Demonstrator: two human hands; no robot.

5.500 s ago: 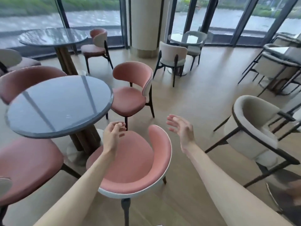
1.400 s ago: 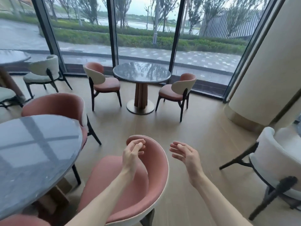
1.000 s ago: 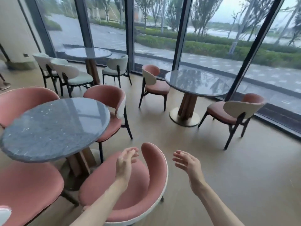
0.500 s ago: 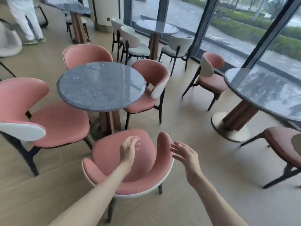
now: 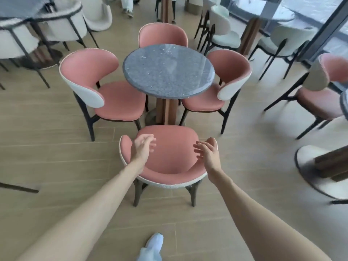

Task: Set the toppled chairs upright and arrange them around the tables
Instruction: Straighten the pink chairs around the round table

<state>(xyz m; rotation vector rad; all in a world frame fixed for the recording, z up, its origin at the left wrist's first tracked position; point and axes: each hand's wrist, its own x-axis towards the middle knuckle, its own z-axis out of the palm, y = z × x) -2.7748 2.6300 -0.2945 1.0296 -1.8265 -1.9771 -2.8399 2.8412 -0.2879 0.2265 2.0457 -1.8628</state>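
Now your left hand (image 5: 142,147) hovers with relaxed fingers over the left wing of the nearest pink chair (image 5: 169,162), holding nothing. Your right hand (image 5: 207,152) hovers just as loosely over its right wing. That chair stands upright, facing the round grey table (image 5: 168,70) just beyond it.

Both bare forearms extended forward and down. Left hand (image 5: 142,147) raised, fingers loosely curled, holding nothing. Right hand (image 5: 207,150) level with it, fingers spread and relaxed, palm facing inward.
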